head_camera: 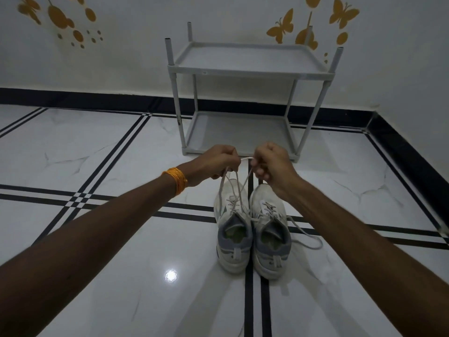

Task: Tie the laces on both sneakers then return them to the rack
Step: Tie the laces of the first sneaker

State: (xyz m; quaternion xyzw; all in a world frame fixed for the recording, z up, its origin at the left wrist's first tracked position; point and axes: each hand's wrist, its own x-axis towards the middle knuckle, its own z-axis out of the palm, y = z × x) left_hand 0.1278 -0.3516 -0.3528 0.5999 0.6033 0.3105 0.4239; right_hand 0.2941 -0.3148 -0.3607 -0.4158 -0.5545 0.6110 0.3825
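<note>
Pulling a lace (233, 188) up, just in front of the rack (247, 69).
Reaching out with both arms, left hand (218, 164) and right hand (272, 164) close together, fingers curled tight, each pinching one lace end of the left sneaker (232, 229). Beside the right sneaker (270, 229), toes toward the rack; white, grey inside.

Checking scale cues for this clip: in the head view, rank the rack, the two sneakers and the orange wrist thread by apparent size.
1. rack, clearly largest, though farthest away.
2. left sneaker and right sneaker, alike in size; not ranked against each other.
3. orange wrist thread, smallest, despite being nearer than the rack.
</note>
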